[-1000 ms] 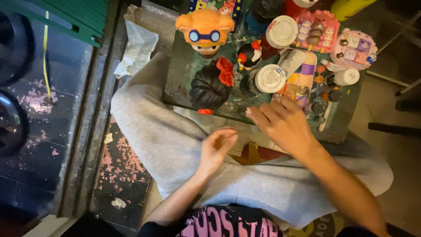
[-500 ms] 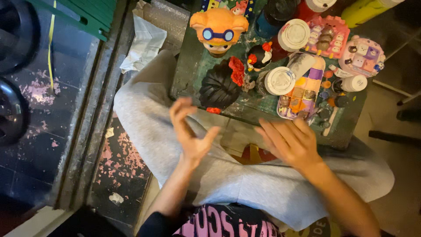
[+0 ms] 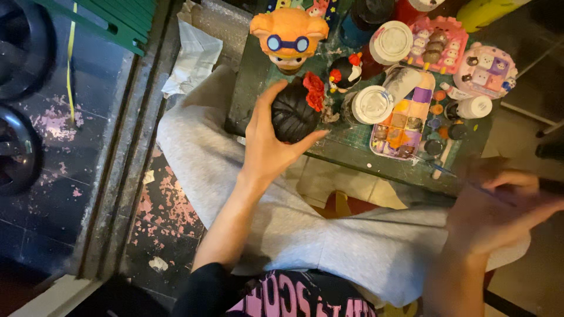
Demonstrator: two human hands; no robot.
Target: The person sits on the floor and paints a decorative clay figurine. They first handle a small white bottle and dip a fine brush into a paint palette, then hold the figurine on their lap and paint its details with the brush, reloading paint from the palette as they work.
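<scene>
Head camera looks down over grey-trousered knees, and nearest the lens the right hand point(image 3: 499, 205) is a blur at the edge of the lap; a thin brush-like stick seems to run between its fingers, though whether they pinch it cannot be told. Further out, the left hand point(image 3: 267, 147) lies with palm and spread fingers cupped against the side of a black, ribbed, rounded figurine with red flowers on top point(image 3: 296, 111), thumb on its near side and fingers curling over its far side, touching but not clearly lifting it. That figurine stands on the near left part of a paint-smeared dark green table top point(image 3: 352, 152). It looks fully coloured already, black with red trim, so the painting on it appears mostly done; what remains cannot be read from here.

Just beyond the fingertips sits a small black-and-white bird figurine with red trim point(image 3: 345, 73), and past the thumb an orange cartoon head figurine with blue goggles point(image 3: 288, 35). Right of the fingers are two white round jar lids point(image 3: 372, 104), a rectangular palette of paint wells point(image 3: 402, 120) and small paint pots point(image 3: 437, 132), crowding the space the figurine could move into. Farthest away lie two pink trays of tiny figures point(image 3: 440, 44).
</scene>
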